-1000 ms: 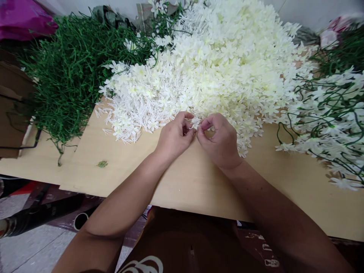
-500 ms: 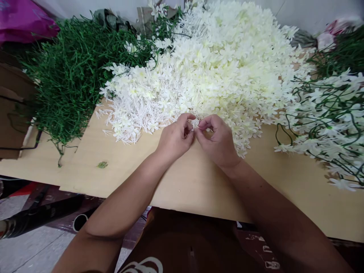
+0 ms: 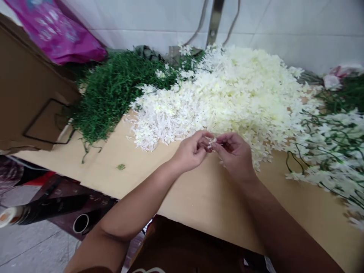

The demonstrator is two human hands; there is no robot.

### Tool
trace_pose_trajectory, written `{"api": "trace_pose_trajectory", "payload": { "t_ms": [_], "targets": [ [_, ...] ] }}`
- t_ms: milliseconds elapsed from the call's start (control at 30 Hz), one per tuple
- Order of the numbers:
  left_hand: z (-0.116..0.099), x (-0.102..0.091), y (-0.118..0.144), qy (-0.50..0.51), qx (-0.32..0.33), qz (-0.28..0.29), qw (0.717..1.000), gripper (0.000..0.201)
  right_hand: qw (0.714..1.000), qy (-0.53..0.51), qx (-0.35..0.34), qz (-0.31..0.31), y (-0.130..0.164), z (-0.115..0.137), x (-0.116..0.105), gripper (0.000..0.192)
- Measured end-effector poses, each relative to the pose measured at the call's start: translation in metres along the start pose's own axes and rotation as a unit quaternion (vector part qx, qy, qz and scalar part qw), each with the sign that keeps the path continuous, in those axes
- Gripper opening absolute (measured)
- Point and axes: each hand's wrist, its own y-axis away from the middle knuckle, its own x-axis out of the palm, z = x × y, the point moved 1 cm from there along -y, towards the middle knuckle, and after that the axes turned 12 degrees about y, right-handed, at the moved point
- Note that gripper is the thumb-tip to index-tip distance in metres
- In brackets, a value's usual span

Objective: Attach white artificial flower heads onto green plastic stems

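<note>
A small white plastic blossom [image 3: 211, 142], pale and many-petalled, is pinched between the fingertips of both hands. The left hand [image 3: 191, 151] and right hand [image 3: 235, 153] meet over the middle of the bench [image 3: 199, 193], each grip closed on it, just at the near edge of the heap of white flowers [image 3: 227, 94].

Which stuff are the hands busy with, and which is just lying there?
Busy with: left hand, right hand, little white flower pinched between them, white flower pile.

Lying about: green stems, pink bag, cardboard box, bottle.
</note>
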Motion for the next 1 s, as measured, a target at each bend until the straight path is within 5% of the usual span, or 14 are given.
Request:
{"api": "trace_pose_trajectory", "payload": {
  "t_ms": [100, 333, 667, 867, 1000],
  "targets": [
    [0.003, -0.002, -0.006, 0.133, -0.067, 0.0, 0.989, 0.021, 1.0, -0.004, 0.004, 0.011, 0.002, 0.002, -0.002, 0.026],
    [0.005, -0.004, -0.012, 0.204, -0.123, -0.043, 0.97, 0.007, 0.999, -0.009, -0.01, 0.029, 0.003, -0.001, -0.002, 0.026],
    [0.008, -0.007, -0.009, 0.274, -0.101, 0.017, 0.956, 0.051, 0.998, -0.028, 0.007, 0.051, 0.005, 0.0, 0.0, 0.032],
    [0.011, -0.004, -0.005, 0.236, -0.108, 0.019, 0.966, 0.038, 0.993, -0.036, -0.016, 0.11, 0.004, 0.001, 0.003, 0.025],
    [-0.002, -0.026, -0.014, 0.022, -0.118, 0.045, 0.992, 0.014, 0.997, 0.01, -0.016, 0.079, 0.004, -0.001, 0.004, 0.025]
  ]
}}
